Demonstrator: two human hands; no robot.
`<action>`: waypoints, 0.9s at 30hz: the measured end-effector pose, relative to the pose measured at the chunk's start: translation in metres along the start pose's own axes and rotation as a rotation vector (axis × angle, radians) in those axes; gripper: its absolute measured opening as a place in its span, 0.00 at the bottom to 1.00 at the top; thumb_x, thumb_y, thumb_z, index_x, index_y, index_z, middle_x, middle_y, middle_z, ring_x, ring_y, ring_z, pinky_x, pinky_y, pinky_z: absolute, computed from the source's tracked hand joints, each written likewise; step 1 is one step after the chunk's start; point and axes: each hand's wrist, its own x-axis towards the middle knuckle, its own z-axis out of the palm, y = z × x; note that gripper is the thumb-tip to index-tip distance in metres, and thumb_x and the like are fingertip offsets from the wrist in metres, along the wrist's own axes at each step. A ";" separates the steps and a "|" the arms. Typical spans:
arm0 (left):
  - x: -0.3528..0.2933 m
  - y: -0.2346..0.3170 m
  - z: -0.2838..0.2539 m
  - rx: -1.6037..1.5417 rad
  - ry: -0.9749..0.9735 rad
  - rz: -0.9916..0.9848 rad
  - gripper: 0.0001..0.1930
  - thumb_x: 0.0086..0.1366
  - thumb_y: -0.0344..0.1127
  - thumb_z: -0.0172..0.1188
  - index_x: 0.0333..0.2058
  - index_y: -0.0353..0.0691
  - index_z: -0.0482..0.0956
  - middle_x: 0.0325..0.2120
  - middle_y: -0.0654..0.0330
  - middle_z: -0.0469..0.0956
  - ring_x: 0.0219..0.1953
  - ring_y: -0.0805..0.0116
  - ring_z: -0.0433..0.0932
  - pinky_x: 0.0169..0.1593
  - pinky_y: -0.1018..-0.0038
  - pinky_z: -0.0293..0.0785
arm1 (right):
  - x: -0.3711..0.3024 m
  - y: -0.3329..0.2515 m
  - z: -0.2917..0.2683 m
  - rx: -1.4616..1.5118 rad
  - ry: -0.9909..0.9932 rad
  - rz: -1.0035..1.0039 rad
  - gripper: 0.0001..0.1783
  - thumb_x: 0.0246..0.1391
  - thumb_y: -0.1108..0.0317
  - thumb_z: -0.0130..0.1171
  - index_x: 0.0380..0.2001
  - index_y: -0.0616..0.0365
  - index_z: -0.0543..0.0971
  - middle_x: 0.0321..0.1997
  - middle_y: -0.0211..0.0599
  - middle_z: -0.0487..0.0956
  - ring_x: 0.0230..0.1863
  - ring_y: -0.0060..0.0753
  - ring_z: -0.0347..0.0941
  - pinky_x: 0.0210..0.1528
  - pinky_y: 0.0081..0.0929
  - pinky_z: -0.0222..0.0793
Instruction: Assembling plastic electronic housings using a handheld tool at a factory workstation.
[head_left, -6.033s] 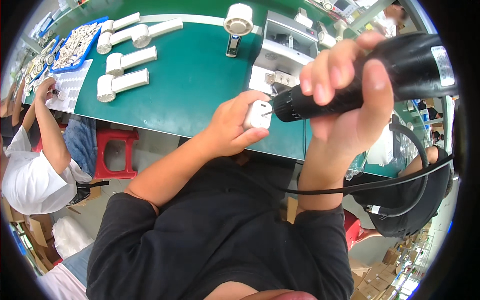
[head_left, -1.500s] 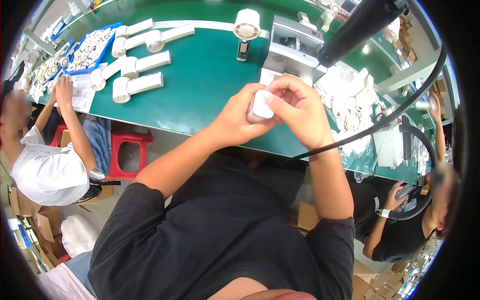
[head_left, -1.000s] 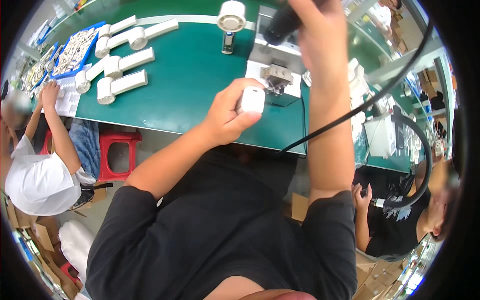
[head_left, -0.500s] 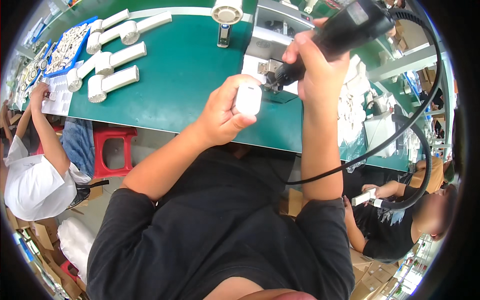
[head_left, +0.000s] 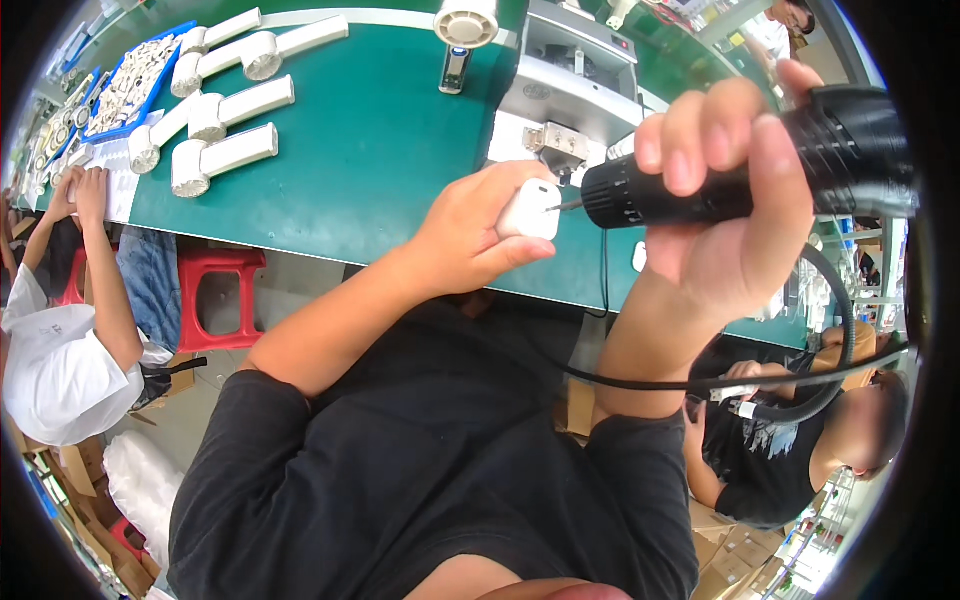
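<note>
My left hand (head_left: 458, 232) is closed around a white plastic piece (head_left: 526, 212), its rounded end turned to the right with a small dark slot in it. In my right hand (head_left: 735, 268) is a black electric screwdriver (head_left: 655, 190), held sideways with fingers wrapped over its body. The screwdriver's thin bit meets the end face of the white piece; whether a screw sits on the tip is too small to tell. Just behind the bit stands a grey metal box-shaped machine (head_left: 572, 92) with a small metal block (head_left: 562, 146) on its front.
White round-headed parts with long handles (head_left: 238, 158) lie at the left on the green table (head_left: 350, 180), near a blue tray (head_left: 160, 60) of small pieces. A white fan-like device (head_left: 466, 28) stands behind. A black cable (head_left: 650, 383) crosses my right arm. Co-workers sit on both sides.
My right hand has brought the screwdriver away from the machine's metal block, rightward and toward me, turning its bit to the white piece. My left hand has shifted slightly right with that piece.
</note>
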 end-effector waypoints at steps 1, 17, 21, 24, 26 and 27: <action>0.001 0.000 0.001 -0.001 -0.001 0.014 0.27 0.53 0.49 0.62 0.46 0.39 0.67 0.34 0.53 0.73 0.34 0.53 0.73 0.39 0.68 0.70 | -0.001 0.000 0.001 0.021 0.020 0.010 0.21 0.54 0.69 0.46 0.51 0.62 0.62 0.25 0.35 0.66 0.21 0.27 0.63 0.29 0.30 0.63; -0.022 -0.017 -0.012 -0.068 0.076 0.104 0.34 0.58 0.60 0.54 0.49 0.37 0.60 0.36 0.55 0.69 0.34 0.67 0.71 0.40 0.73 0.68 | 0.013 0.012 -0.016 -0.190 0.116 -0.072 0.12 0.46 0.77 0.56 0.36 0.66 0.69 0.19 0.37 0.72 0.17 0.26 0.68 0.23 0.23 0.66; -0.014 -0.014 -0.011 -0.242 0.237 0.087 0.33 0.58 0.60 0.53 0.48 0.36 0.60 0.31 0.56 0.68 0.32 0.70 0.69 0.36 0.74 0.69 | 0.011 0.057 -0.034 -0.339 0.261 0.063 0.19 0.43 0.81 0.56 0.41 0.65 0.66 0.22 0.39 0.73 0.18 0.29 0.69 0.25 0.26 0.67; -0.013 -0.015 -0.008 -0.245 0.228 0.112 0.33 0.58 0.61 0.53 0.48 0.36 0.61 0.30 0.57 0.67 0.31 0.70 0.68 0.35 0.74 0.70 | 0.004 0.062 -0.040 -0.339 0.287 0.099 0.19 0.43 0.80 0.57 0.41 0.66 0.66 0.22 0.38 0.73 0.19 0.29 0.69 0.25 0.26 0.67; -0.016 -0.016 -0.007 -0.243 0.223 0.094 0.33 0.58 0.61 0.53 0.48 0.36 0.61 0.30 0.57 0.67 0.31 0.70 0.68 0.36 0.74 0.70 | 0.000 0.061 -0.041 -0.333 0.284 0.085 0.20 0.43 0.79 0.57 0.41 0.66 0.65 0.22 0.38 0.73 0.19 0.28 0.69 0.24 0.25 0.67; -0.015 -0.014 -0.008 -0.246 0.217 0.083 0.33 0.57 0.60 0.54 0.48 0.35 0.61 0.30 0.57 0.68 0.32 0.70 0.68 0.36 0.74 0.69 | 0.000 0.058 -0.040 -0.344 0.274 0.131 0.20 0.42 0.79 0.57 0.41 0.66 0.65 0.22 0.38 0.73 0.18 0.28 0.69 0.24 0.25 0.67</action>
